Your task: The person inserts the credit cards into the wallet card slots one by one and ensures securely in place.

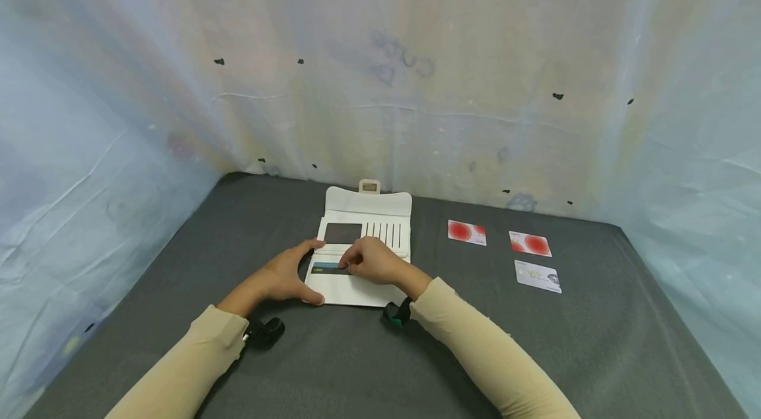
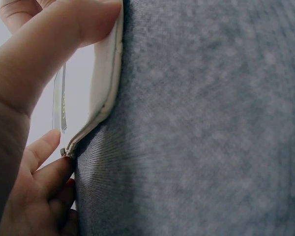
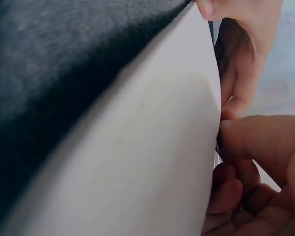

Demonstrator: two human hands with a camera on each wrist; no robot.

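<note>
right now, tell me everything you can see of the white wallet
The white wallet lies unfolded on dark grey cloth, its flap and beige tab pointing away from the person. It looks like smooth leather or imitation leather. The upper panel has a dark rectangular window at left and narrow slots at right. A dark card with yellow lettering sits at the lower panel. The left hand touches the wallet's left side; the right hand appears to pinch the card, hiding part of the middle.
</note>
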